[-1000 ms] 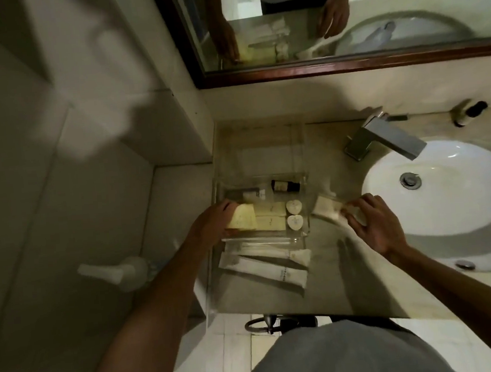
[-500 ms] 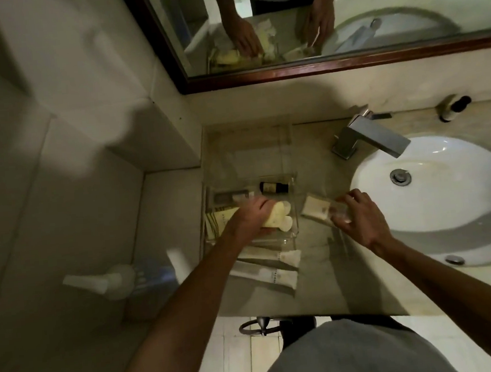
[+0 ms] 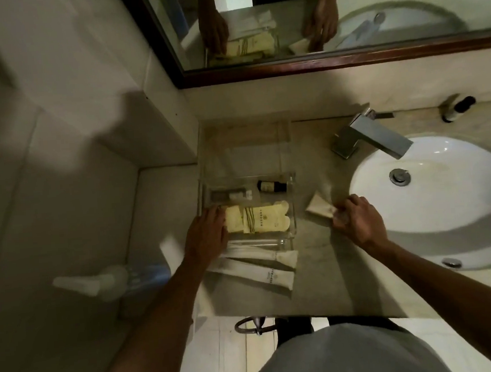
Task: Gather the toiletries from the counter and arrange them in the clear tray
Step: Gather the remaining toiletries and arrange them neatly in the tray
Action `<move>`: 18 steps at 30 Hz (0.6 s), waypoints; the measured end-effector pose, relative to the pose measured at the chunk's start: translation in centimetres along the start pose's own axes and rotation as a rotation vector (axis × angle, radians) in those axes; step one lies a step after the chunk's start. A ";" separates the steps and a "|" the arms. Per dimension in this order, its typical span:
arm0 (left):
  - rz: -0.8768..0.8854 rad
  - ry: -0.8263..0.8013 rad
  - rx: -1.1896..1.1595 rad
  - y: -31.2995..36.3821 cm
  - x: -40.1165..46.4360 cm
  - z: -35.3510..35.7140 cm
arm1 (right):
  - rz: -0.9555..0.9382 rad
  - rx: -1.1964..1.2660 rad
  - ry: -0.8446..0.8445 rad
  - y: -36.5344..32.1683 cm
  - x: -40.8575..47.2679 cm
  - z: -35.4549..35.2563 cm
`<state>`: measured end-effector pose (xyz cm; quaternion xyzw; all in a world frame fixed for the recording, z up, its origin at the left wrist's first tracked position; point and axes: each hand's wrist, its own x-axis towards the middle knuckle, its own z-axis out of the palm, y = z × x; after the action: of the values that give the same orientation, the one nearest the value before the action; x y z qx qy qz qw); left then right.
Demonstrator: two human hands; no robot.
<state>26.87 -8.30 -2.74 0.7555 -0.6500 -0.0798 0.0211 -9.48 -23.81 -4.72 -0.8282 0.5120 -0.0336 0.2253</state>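
The clear tray (image 3: 291,208) sits on the counter left of the sink. In it lie cream-yellow packets (image 3: 259,221), a small dark bottle (image 3: 270,186) and a pale tube (image 3: 230,193). My left hand (image 3: 207,233) rests at the tray's left end, fingers against the packets. My right hand (image 3: 358,221) is on the counter to the tray's right, fingers closed on a beige sachet (image 3: 318,208) in clear wrap. Two white tubes (image 3: 259,268) lie on the counter just in front of the tray.
A white basin (image 3: 445,199) with a chrome faucet (image 3: 372,137) fills the right side. A dark-capped bottle (image 3: 457,107) stands at the back right. A mirror (image 3: 342,13) hangs above. A spray bottle (image 3: 105,282) sits low on the left, below the counter edge.
My left hand has slid from over the packets to the tray's left end, and the packets now lie flat and uncovered. My right hand still holds the sachet in much the same place.
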 end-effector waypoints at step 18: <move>-0.136 -0.014 -0.133 0.9 0.0 -0.1 | -0.338 0.232 0.237 -17.3 7.5 0.7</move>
<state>25.99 -8.45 -2.50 0.7943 -0.5905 -0.1293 0.0610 8.70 -23.55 0.37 -0.8610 0.3818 -0.2263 0.2484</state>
